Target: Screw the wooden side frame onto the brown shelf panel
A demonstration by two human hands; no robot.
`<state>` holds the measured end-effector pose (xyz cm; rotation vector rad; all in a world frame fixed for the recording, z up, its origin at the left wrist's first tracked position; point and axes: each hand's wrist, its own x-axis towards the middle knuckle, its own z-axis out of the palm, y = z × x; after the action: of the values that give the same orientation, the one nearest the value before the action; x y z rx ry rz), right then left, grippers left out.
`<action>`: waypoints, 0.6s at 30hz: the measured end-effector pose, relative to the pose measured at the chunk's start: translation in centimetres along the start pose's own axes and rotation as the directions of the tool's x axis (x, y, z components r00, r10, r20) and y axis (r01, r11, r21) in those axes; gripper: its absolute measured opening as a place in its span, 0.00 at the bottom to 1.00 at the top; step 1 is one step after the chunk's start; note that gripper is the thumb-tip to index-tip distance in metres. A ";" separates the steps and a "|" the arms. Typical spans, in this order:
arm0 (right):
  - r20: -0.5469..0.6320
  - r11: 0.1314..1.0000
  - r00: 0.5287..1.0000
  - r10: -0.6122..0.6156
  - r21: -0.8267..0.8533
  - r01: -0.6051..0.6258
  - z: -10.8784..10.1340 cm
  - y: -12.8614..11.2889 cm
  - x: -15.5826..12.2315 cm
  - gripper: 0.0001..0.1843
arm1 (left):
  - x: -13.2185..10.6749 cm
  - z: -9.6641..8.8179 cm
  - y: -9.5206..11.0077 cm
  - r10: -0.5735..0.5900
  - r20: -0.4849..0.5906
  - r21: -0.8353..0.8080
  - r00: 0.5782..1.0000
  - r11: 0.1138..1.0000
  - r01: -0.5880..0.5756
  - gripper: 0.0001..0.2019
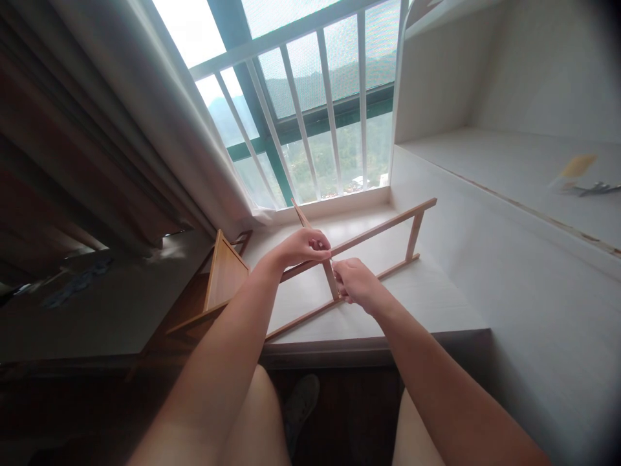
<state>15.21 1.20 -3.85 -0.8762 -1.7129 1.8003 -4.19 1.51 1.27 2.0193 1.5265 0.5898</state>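
A light-brown wooden frame (383, 226) with long rails and short crossbars lies tilted on the white window ledge. My left hand (305, 248) is closed at the joint where a crossbar meets the upper rail, fingertips pinched against the wood. Just below and to the right, my right hand (356, 282) is closed beside the same crossbar (330, 278). Its curled fingers hide whatever they hold. Another wooden strip (299, 212) sticks up behind my left hand.
A wooden piece with a flat panel (226, 272) stands left of my left forearm. Grey curtains (145, 116) hang at the left; a white-barred window (325, 116) is ahead. On the right shelf (524, 158) lie a blurred yellow item (578, 166) and metal pieces (599, 189).
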 end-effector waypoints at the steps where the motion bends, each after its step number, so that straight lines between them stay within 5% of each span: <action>1: 0.065 0.972 0.996 0.066 0.220 -0.079 0.0 0.2 0.1 0.18 | 0.0 0.0 0.0 0.002 -0.002 -0.001 1.000 1.000 -0.002 0.13; 4: 0.266 0.748 0.957 0.114 0.612 -0.258 0.1 0.4 0.1 0.18 | 0.0 0.0 0.0 0.008 0.000 -0.009 1.000 1.000 -0.008 0.14; 7: 0.348 0.621 0.935 0.066 0.720 -0.311 0.2 0.5 -0.2 0.18 | 0.0 0.1 0.0 0.010 -0.003 -0.017 1.000 1.000 -0.010 0.14; 18: 0.278 0.648 0.959 0.060 0.720 -0.250 0.8 1.4 -0.6 0.18 | -0.2 0.0 0.3 0.016 -0.001 -0.022 1.000 1.000 -0.016 0.13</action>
<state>15.09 0.15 -5.15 -0.4539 -0.8150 2.5131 -3.99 1.24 1.47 2.0167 1.4985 0.6110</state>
